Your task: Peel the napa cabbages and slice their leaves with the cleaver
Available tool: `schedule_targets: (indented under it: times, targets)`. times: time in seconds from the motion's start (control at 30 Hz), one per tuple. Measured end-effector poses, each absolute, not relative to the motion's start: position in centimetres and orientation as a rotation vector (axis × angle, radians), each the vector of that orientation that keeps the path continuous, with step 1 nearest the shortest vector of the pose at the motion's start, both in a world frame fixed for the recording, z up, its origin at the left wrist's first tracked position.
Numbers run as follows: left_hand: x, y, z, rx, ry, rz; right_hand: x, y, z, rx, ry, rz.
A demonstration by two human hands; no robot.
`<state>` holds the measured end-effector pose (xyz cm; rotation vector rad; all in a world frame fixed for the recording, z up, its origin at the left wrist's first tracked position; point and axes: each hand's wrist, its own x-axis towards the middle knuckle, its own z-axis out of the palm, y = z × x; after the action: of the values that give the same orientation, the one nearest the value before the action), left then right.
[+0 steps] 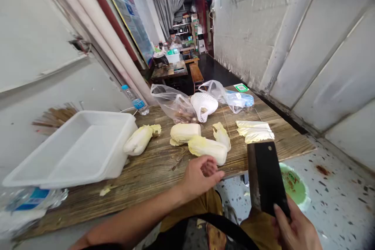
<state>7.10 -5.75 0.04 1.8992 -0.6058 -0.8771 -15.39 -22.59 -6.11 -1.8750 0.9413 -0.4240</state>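
Observation:
My right hand (297, 222) grips a dark cleaver (268, 175), its broad blade pointing up and away beyond the table's near edge. Just in front of a napa cabbage (208, 148), my left hand (199, 177) is loosely curled, thumb apart from the fingers, with nothing in it. Whether it touches that cabbage I cannot tell. Behind lies another napa cabbage (185, 132), with a loose cabbage leaf (222, 136) to the right. Several stacked leaves (254, 131) rest beyond the blade's tip. A further napa cabbage (139, 140) sits beside the white bin on the left.
The white plastic bin (84, 144) takes up the wooden table's (158, 172) left end. A water bottle (136, 99), a plastic bag (175, 103) and a white foam net (204, 105) stand along the back. A green basin (294, 185) is on the floor at right.

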Motion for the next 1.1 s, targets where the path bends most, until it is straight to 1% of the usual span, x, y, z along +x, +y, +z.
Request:
schedule_targets:
  times: [0.03, 0.1, 0.13, 0.2, 0.27, 0.33, 0.4, 0.6, 0.8, 1.0, 1.1]
  targets:
    - [8.2, -6.1, 0.2, 2.042, -0.848, -0.722, -14.9, -22.8, -6.0, -1.947, 0.884, -0.448]
    - [11.1, -7.1, 0.4, 2.302, -1.208, -0.601, -14.0, -23.3, -5.3, -2.128, 0.747, -0.482]
    - [12.7, -7.8, 0.3, 2.469, -1.406, -0.593, -13.7, -23.4, -4.8, -2.222, 0.679, -0.489]
    - [15.3, -8.8, 0.1, 2.604, -1.753, -0.632, -13.0, -23.3, -3.8, -2.399, 0.565, -0.523]
    - [16.6, -9.2, -0.4, 2.618, -1.879, -0.636, -12.5, -22.7, -2.9, -2.543, 0.488, -0.595]
    - [16.3, -9.1, -1.0, 2.651, -1.821, -0.529, -12.1, -21.9, -2.1, -2.632, 0.465, -0.662]
    - [15.3, -8.8, -1.7, 2.691, -1.698, -0.453, -11.7, -21.1, -1.4, -2.680, 0.449, -0.654]
    - [13.3, -8.7, -2.3, 2.751, -1.370, -0.496, -10.3, -20.3, 0.6, -2.800, 0.329, -0.576]
    - [13.3, -8.8, -1.9, 2.747, -1.370, -0.515, -9.7, -20.2, 0.9, -2.784, 0.342, -0.455]
    - [13.5, -9.1, -1.6, 2.736, -1.380, -0.557, -9.8, -22.5, 1.1, -2.763, 0.322, -0.048]
    - [13.5, -9.2, -1.3, 2.728, -1.386, -0.584, -9.5, -23.2, 1.4, -2.790, 0.280, -0.047]
